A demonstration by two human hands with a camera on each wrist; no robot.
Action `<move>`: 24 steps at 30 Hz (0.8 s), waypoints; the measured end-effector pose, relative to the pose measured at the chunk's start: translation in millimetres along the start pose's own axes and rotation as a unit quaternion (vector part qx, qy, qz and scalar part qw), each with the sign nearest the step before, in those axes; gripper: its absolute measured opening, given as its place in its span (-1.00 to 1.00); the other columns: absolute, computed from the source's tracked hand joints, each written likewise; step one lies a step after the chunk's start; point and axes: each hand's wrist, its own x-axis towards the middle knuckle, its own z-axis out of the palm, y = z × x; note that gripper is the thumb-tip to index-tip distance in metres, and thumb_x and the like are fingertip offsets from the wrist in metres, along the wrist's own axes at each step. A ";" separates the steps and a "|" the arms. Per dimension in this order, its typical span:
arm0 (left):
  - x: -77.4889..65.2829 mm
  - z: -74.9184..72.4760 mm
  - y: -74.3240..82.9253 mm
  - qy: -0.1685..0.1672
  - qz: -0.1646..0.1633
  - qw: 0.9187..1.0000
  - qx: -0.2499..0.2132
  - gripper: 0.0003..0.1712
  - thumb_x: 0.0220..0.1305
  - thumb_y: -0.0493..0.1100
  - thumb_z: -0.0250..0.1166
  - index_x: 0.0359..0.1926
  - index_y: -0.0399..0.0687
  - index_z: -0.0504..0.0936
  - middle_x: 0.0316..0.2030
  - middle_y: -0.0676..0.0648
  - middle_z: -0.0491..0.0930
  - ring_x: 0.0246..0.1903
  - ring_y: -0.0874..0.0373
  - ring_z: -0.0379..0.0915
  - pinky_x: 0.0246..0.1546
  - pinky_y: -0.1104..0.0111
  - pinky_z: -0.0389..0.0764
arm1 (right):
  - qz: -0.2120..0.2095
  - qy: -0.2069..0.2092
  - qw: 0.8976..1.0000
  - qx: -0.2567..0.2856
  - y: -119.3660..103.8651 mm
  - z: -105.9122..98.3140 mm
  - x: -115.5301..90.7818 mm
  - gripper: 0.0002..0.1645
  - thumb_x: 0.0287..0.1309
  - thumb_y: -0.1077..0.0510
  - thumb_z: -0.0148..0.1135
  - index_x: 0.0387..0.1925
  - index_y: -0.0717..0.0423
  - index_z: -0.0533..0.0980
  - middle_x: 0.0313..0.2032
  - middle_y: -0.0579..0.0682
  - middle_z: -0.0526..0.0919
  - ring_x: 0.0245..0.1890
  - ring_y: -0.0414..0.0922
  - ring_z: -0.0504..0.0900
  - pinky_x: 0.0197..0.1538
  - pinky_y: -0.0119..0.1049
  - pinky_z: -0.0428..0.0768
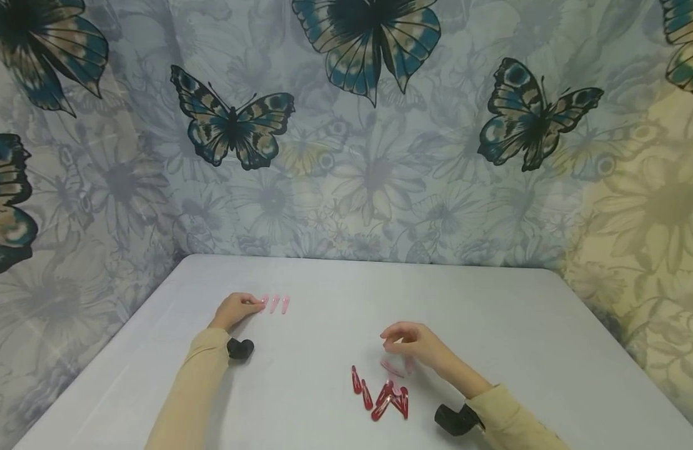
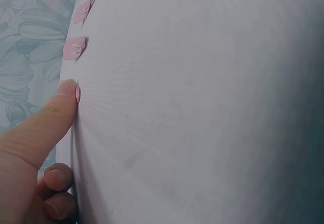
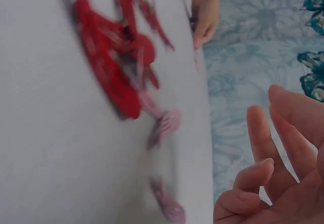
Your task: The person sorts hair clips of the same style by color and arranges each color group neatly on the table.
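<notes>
My left hand (image 1: 235, 310) is at the far left of the table, its thumb and fingertip pinching the leftmost pink hair clip (image 1: 265, 299). In the left wrist view the thumb covers most of that clip (image 2: 78, 92). Two more pink clips, a middle one (image 1: 275, 304) and a right one (image 1: 285, 305), lie beside it in a row. My right hand (image 1: 416, 344) hovers with bent, parted fingers and holds nothing. Below it lie loose pink clips (image 1: 392, 369), and nearer the front is a group of red hair clips (image 1: 382, 401), some overlapping.
The white table (image 1: 324, 344) reaches back to a cloth (image 1: 374, 206) printed with butterflies and flowers, which also hangs at both sides. Black wrist cameras sit on the left wrist (image 1: 240, 349) and right wrist (image 1: 457, 419).
</notes>
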 end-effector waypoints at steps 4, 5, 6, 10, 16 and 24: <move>0.5 0.1 0.2 0.002 -0.001 1.000 0.000 -0.75 0.03 -0.06 0.33 -0.46 -0.19 0.64 -0.49 -0.01 0.52 -0.49 0.09 0.29 -0.38 0.25 0.31 | -0.002 0.013 0.999 -0.041 11.4 2.6 -0.8 -0.67 0.02 0.30 0.23 -0.16 0.42 0.46 -0.34 0.15 0.56 -0.73 -0.17 0.37 -0.68 -0.35 0.38; 0.5 0.0 0.2 0.003 0.000 1.000 0.001 -0.75 0.04 -0.06 0.33 -0.46 -0.19 0.64 -0.49 -0.01 0.52 -0.49 0.09 0.30 -0.37 0.24 0.31 | -0.002 0.020 0.998 -0.058 13.8 3.5 -0.8 -0.68 0.00 0.29 0.25 -0.17 0.39 0.47 -0.32 0.14 0.56 -0.70 -0.18 0.37 -0.68 -0.37 0.38; 0.6 -0.2 0.0 0.004 0.002 1.000 0.001 -0.75 0.04 -0.06 0.33 -0.45 -0.20 0.64 -0.49 -0.01 0.52 -0.49 0.09 0.30 -0.37 0.24 0.31 | -0.001 0.027 0.997 -0.075 15.9 4.2 -0.7 -0.67 -0.02 0.28 0.27 -0.18 0.36 0.48 -0.31 0.13 0.56 -0.68 -0.18 0.36 -0.68 -0.38 0.37; 1.6 -0.3 -1.1 0.003 0.015 1.000 -0.002 -0.75 0.04 -0.05 0.33 -0.46 -0.19 0.64 -0.50 -0.02 0.51 -0.50 0.10 0.29 -0.38 0.26 0.31 | -0.004 0.050 0.986 -0.157 19.2 6.8 -1.2 -0.67 -0.10 0.23 0.33 -0.21 0.23 0.53 -0.29 0.05 0.57 -0.49 -0.14 0.41 -0.51 -0.35 0.40; 1.7 0.3 -1.6 0.001 0.025 1.000 -0.007 -0.74 0.02 -0.04 0.34 -0.47 -0.18 0.64 -0.51 -0.02 0.52 -0.51 0.11 0.27 -0.39 0.27 0.31 | 0.004 0.059 0.977 -0.204 16.7 10.9 -3.1 -0.67 -0.18 0.27 0.36 -0.26 0.24 0.54 -0.41 -0.03 0.56 -0.43 -0.10 0.46 -0.46 -0.33 0.42; 0.7 -1.5 -1.3 0.002 0.027 1.000 -0.003 -0.75 0.03 -0.05 0.33 -0.46 -0.18 0.65 -0.49 -0.04 0.53 -0.49 0.10 0.29 -0.36 0.24 0.33 | 0.026 0.083 0.972 -0.219 14.8 21.2 -1.8 -0.77 -0.14 0.33 0.30 -0.32 0.23 0.54 -0.51 -0.10 0.49 -0.55 -0.17 0.41 -0.53 -0.37 0.42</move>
